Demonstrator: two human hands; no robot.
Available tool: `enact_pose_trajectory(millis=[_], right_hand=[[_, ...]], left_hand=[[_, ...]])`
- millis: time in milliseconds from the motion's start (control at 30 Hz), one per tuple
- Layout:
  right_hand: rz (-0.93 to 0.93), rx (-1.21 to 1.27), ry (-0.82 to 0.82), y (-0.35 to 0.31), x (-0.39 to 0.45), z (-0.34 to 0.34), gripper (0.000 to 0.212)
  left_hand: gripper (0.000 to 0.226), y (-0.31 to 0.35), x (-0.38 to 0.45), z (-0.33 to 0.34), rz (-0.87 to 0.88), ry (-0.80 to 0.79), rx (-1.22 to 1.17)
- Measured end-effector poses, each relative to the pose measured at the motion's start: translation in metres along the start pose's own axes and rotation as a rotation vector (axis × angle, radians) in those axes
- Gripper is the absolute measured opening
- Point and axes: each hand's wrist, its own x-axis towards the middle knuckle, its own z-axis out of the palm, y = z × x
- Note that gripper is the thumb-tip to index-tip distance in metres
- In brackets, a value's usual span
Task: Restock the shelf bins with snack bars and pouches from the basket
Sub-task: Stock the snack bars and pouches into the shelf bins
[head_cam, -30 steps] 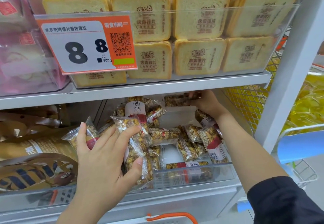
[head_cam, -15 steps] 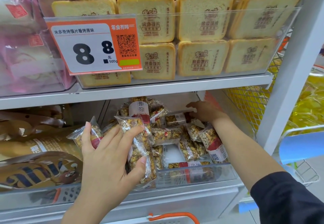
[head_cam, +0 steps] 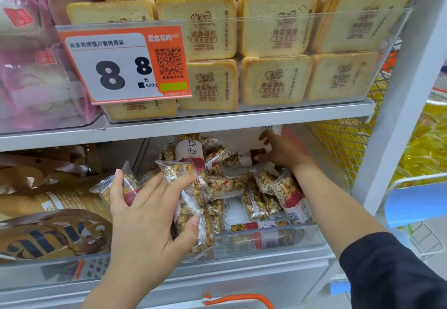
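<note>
Granola snack bars in clear wrappers fill a clear shelf bin (head_cam: 266, 239) on the lower shelf. My left hand (head_cam: 150, 214) is at the bin's front left and grips a bunch of these bars; one bar (head_cam: 191, 212) lies under my thumb and another (head_cam: 125, 185) sticks out by my little finger. My right hand (head_cam: 283, 155) reaches to the back right of the bin with fingers spread. Its fingertips touch a bar (head_cam: 245, 159) lying on top of the pile. The basket's orange handle (head_cam: 232, 299) shows at the bottom edge.
Toast-slice packs (head_cam: 273, 81) fill the bin on the shelf above, which has an orange price tag (head_cam: 125, 64) on its front. Brown pouches (head_cam: 48, 212) lie in the bin to the left. A white shelf post (head_cam: 396, 120) and yellow mesh (head_cam: 348, 144) stand on the right.
My right hand came down from the back of the bin onto the pile, then spread its fingers over a bar lying there. My left hand kept hold of its bars.
</note>
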Motion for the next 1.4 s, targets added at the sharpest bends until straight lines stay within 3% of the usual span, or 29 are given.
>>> enact_pose_trajectory(millis=[167,200,300,367,533,733,800,933,1067,1233,1333,1400], right_hand=[[-0.042,-0.072,0.246,-0.035,-0.030,-0.024,0.029],[-0.022,-0.073,0.191,-0.043,-0.041,-0.031,0.034],[0.096,-0.286,-0.282,-0.053,-0.083,-0.040,0.066],[0.074,-0.394,-0.384,-0.049,-0.107,-0.033,0.078],[-0.041,-0.478,-0.148,-0.044,-0.117,-0.017,0.057],[-0.067,-0.618,-0.063,-0.051,-0.120,-0.012,0.063],[-0.073,-0.440,0.084,-0.050,-0.120,-0.014,0.042],[0.131,0.311,0.328,-0.051,-0.123,-0.040,0.014],[0.265,0.807,0.217,-0.052,-0.119,-0.042,0.041],[0.353,0.799,0.188,-0.048,-0.115,-0.032,0.057],[0.413,0.714,0.151,-0.050,-0.119,-0.030,0.050],[0.355,0.593,0.193,-0.049,-0.123,-0.029,0.047]], left_hand=[[0.046,0.001,0.000,-0.002,0.011,0.009,0.011],[0.047,0.000,0.000,-0.002,0.010,0.005,0.011],[0.047,0.000,-0.001,-0.001,0.004,0.000,0.011],[0.046,0.000,0.000,-0.001,0.008,0.000,0.006],[0.045,0.000,-0.001,-0.002,0.009,-0.007,-0.013],[0.047,0.000,0.000,-0.003,-0.002,-0.030,-0.002],[0.047,-0.001,0.000,-0.003,0.002,-0.035,0.001],[0.047,-0.002,0.000,-0.002,0.005,-0.037,0.002],[0.047,-0.001,0.000,-0.002,0.001,-0.038,0.003],[0.046,-0.001,-0.001,-0.003,0.007,-0.034,-0.006],[0.046,-0.001,0.000,-0.003,0.010,-0.021,-0.015],[0.046,-0.002,-0.001,-0.002,0.015,-0.018,-0.012]])
